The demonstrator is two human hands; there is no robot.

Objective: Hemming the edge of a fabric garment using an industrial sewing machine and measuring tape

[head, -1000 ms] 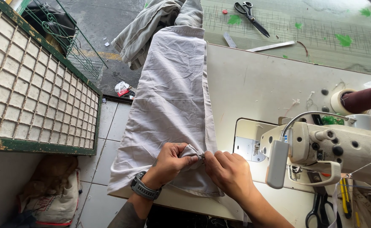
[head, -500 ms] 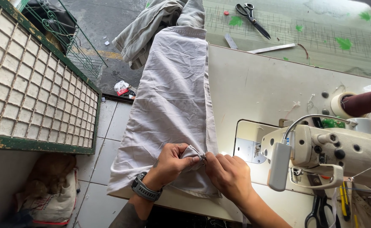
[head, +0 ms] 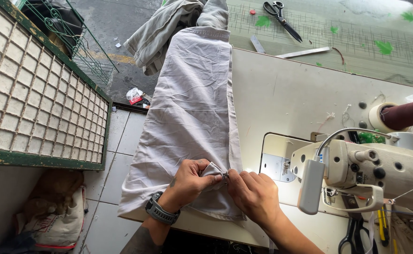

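a green-framed window grille (head: 32,94) stands at the far left, off the worktop. the grey garment (head: 187,122) lies along the left edge of the sewing table (head: 286,94), its far end hanging off the back. near the front edge, the left hand (head: 187,181), with a wristwatch (head: 161,212), is closed around a bunched fold of the garment. touching it, the right hand (head: 253,195) pinches the same fold between its fingertips. further right sits the sewing machine (head: 366,169), with black scissors (head: 281,19) at the far edge.

Both hands, left hand (head: 191,180) and right hand (head: 252,195), lie on the cloth (head: 190,108). Sewing machine (head: 361,171) right of them; scissors (head: 281,16) far beyond.
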